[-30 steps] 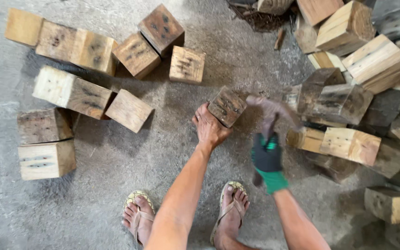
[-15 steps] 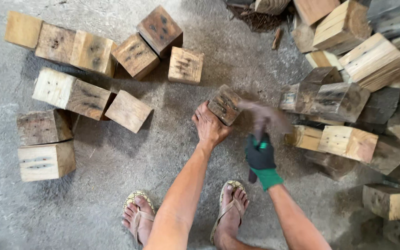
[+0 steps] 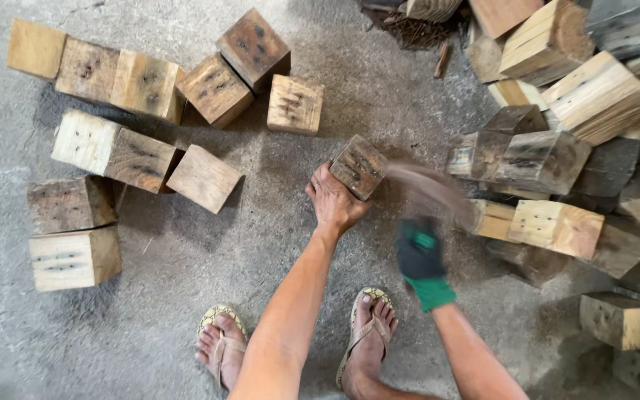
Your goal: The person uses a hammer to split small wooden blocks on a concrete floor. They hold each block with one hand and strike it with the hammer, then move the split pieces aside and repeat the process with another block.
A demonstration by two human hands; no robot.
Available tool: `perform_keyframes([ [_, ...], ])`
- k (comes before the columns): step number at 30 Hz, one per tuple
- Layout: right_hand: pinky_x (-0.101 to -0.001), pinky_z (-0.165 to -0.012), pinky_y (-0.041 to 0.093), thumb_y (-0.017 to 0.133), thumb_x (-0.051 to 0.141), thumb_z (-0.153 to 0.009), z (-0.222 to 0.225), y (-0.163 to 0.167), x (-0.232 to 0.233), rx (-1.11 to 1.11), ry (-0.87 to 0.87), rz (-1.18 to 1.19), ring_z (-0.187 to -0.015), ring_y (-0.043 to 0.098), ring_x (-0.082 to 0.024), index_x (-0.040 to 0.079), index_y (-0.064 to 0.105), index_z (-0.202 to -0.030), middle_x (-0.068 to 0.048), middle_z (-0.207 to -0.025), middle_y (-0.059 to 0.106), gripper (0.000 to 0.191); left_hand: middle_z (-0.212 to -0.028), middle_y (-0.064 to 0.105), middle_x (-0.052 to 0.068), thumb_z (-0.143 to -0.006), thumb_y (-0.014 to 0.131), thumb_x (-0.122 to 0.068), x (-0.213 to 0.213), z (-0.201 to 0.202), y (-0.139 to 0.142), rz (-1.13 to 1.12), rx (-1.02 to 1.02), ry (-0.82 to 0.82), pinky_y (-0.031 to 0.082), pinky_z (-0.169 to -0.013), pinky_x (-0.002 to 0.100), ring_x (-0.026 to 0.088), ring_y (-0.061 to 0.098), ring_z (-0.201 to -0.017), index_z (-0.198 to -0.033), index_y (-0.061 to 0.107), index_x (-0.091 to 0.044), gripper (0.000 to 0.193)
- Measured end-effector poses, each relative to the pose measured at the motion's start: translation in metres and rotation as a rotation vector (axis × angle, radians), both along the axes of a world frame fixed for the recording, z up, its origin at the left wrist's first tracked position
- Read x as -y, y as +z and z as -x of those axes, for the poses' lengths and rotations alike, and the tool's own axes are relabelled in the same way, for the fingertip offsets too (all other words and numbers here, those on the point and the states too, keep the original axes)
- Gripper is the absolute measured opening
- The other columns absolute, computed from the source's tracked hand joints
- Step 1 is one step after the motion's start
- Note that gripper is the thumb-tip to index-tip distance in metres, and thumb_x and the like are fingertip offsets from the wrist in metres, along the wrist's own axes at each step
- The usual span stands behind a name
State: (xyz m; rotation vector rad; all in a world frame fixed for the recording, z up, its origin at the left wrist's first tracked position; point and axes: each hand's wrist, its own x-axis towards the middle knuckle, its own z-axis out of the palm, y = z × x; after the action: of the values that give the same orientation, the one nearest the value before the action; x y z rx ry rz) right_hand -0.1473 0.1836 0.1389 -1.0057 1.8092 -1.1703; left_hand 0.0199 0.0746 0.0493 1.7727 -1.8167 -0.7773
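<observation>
My bare left hand (image 3: 333, 204) grips a small dark wooden block (image 3: 358, 166) and holds it tilted on the concrete floor. My right hand (image 3: 420, 255), in a dark glove with a green cuff, holds a hammer (image 3: 431, 189) by the handle. The hammer is blurred with motion just right of the block, its head close to the block's right side.
Several wooden blocks (image 3: 116, 152) lie scattered at the left and top. A large heap of blocks (image 3: 557, 155) fills the right side. A pile of rusty nails (image 3: 409, 26) lies at the top. My feet in sandals (image 3: 368, 333) stand at the bottom.
The hammer has swung down and left toward the block, now blurred. The gloved right hand dropped slightly. The left hand still holds the same block.
</observation>
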Motion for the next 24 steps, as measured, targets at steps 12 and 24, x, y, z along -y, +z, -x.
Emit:
perform_keyframes([
  [12, -0.0345, -0.047, 0.044, 0.066, 0.020, -0.104, 0.053, 0.063, -0.026, 0.296, -0.122, 0.644, -0.055, 0.053, -0.019, 0.011, 0.056, -0.102, -0.006, -0.069, 0.055, 0.014, -0.133, 0.040, 0.022, -0.051, 0.094, -0.043, -0.009, 0.007, 0.004, -0.003, 0.004, 0.006, 0.024, -0.112, 0.060, 0.039, 0.038, -0.132, -0.144, 0.012, -0.001, 0.130],
  [24, -0.0305, -0.050, 0.050, 0.062, 0.005, -0.101, 0.036, 0.038, -0.015, 0.331, -0.071, 0.116, -0.058, 0.058, -0.012, 0.010, 0.061, -0.114, -0.003, -0.072, 0.060, 0.014, -0.139, 0.040, 0.025, -0.052, 0.095, -0.038, -0.010, 0.008, 0.015, 0.034, 0.017, -0.015, 0.027, -0.109, 0.061, 0.043, 0.037, -0.135, -0.145, 0.015, 0.003, 0.130],
])
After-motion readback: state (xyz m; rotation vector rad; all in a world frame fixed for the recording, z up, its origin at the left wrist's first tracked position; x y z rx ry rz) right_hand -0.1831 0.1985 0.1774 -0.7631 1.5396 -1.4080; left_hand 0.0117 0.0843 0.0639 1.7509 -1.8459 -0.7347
